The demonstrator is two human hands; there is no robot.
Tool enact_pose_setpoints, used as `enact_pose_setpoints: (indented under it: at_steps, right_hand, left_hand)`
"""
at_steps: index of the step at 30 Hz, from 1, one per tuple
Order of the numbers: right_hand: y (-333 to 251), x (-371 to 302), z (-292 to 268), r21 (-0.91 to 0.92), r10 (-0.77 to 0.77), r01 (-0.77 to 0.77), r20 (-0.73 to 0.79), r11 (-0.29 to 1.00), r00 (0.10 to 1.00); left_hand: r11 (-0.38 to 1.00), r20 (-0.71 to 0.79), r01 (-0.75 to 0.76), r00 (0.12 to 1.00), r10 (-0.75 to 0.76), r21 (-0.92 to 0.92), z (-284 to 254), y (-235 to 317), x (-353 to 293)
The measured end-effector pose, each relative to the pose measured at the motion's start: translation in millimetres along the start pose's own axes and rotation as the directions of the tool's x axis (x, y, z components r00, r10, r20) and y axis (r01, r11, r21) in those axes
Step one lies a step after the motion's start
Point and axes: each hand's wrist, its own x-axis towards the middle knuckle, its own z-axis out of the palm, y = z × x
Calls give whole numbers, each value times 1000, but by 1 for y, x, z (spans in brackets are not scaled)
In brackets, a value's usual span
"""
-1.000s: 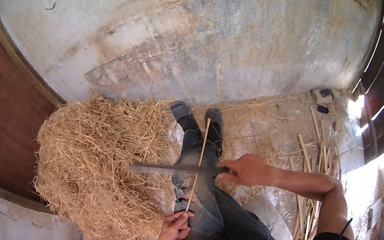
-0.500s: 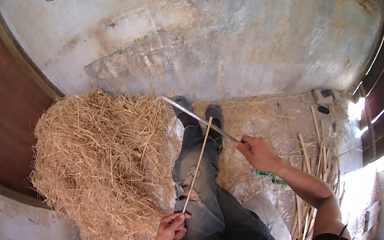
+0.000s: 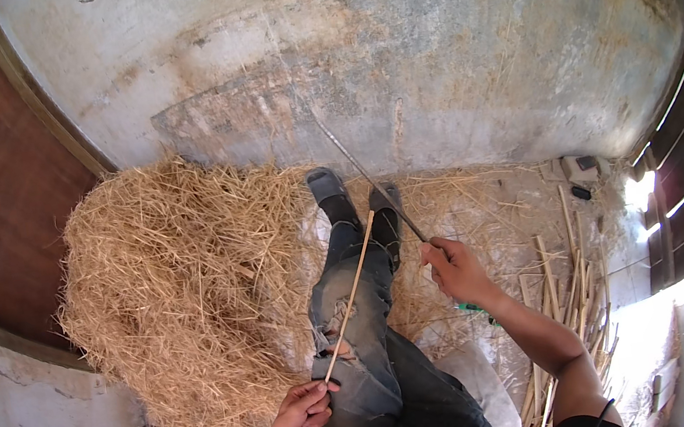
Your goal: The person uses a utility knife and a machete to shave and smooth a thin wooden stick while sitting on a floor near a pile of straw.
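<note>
My left hand (image 3: 302, 411) is closed low in front of me, pinching the near end of a thin pale bamboo strip (image 3: 350, 302). The strip slants away over my torn trouser leg, and its far tip lies in line with my right shoe. My right hand (image 3: 457, 269) is wrapped around the grip of a long narrow metal blade (image 3: 365, 175), whose handle is mostly hidden by the fingers. Out past my feet, the blade points up and left toward the wall. Its shaft passes just beyond the strip's tip; whether they touch I cannot tell.
A big heap of straw (image 3: 188, 307) fills the floor at left. Several bamboo strips (image 3: 579, 293) lie in a pile at right. A green object (image 3: 473, 306) is partly behind my right forearm. A stained wall (image 3: 426, 68) stands ahead, with a small dark object (image 3: 580, 194) near its foot.
The blade has swung, its tip moving upward and to the right, and now looks narrower. My right hand has shifted slightly. The left hand and the bamboo strip are almost unmoved.
</note>
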Motion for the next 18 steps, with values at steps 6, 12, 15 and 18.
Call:
enact_pose_setpoints:
  at_steps: [6, 12, 15, 18]
  right_hand:
    - [-3, -12, 2, -192, -108, 117, 61, 974, 992]
    - [-8, -19, 1, -492, -230, 264, 129, 830, 965]
    - [-11, -9, -6, -620, -222, 240, 108, 747, 969]
    - [-8, -4, -8, -665, -167, 194, 105, 721, 980]
  left_hand:
    - [1000, 10, 5, 1000, -6, 24, 0, 2, -1]
    - [828, -85, -318, 913, 398, 462, 7, -9, -2]
    - [599, -30, -446, 786, 618, 666, 4, -18, -3]
    - [553, -43, -422, 766, 641, 718, 12, -14, -10]
